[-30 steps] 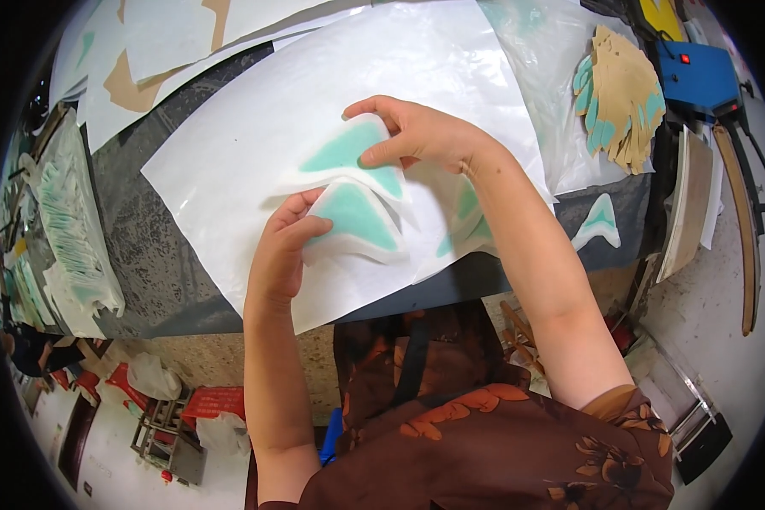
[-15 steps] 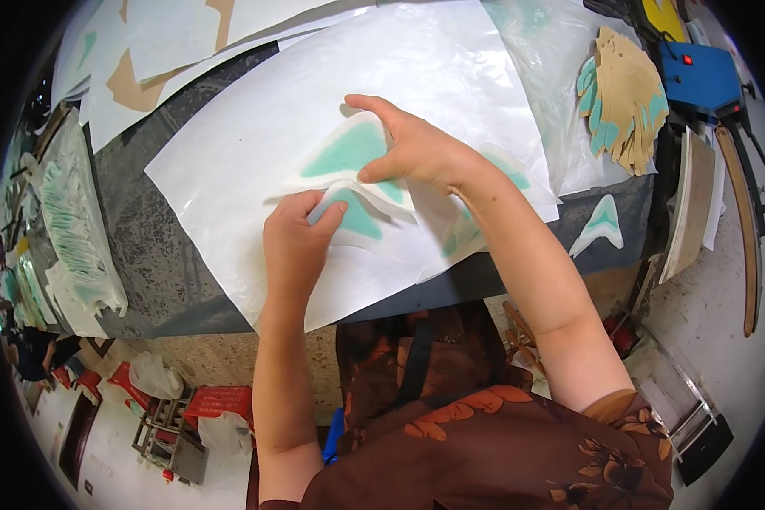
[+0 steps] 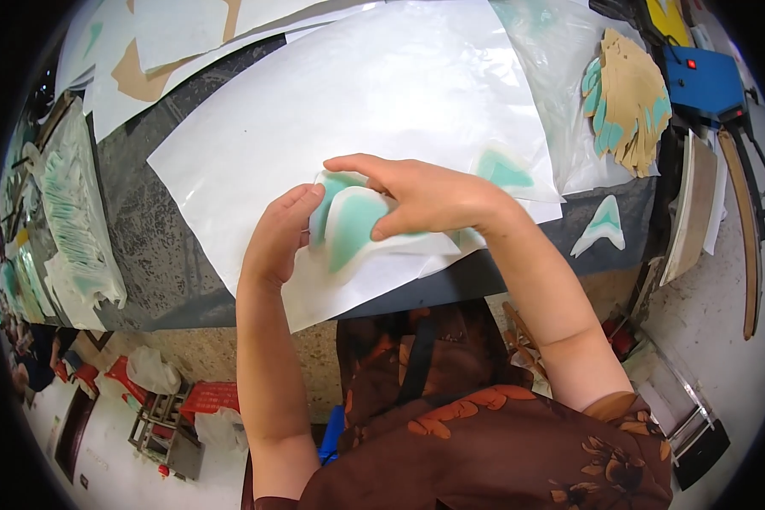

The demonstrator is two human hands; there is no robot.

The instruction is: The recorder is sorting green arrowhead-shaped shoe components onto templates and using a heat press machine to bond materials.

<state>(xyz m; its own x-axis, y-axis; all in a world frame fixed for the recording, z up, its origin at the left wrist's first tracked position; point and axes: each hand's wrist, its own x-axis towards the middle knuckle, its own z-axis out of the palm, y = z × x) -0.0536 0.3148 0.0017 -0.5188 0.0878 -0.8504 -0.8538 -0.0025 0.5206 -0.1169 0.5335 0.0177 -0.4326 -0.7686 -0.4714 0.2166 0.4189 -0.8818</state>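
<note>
Both my hands hold a small stack of teal and white curved cut pieces [image 3: 348, 223] just above a large white sheet [image 3: 382, 102] on the dark table [image 3: 157, 255]. My left hand [image 3: 276, 238] grips the stack's left edge with its fingertips. My right hand [image 3: 425, 200] lies over the stack from the right, thumb under and fingers curled on top. Another teal piece [image 3: 501, 168] rests on the white sheet just past my right wrist.
A single teal and white piece [image 3: 602, 225] lies on the table to the right. A pile of tan and teal pieces [image 3: 625, 98] sits on clear plastic at the far right, near a blue machine [image 3: 705, 81]. Stacked pieces [image 3: 72, 221] line the left edge.
My hands have gathered the teal pieces that lay flat on the sheet into a stack and lifted it slightly toward me. My left hand moved from on top to the stack's left edge.
</note>
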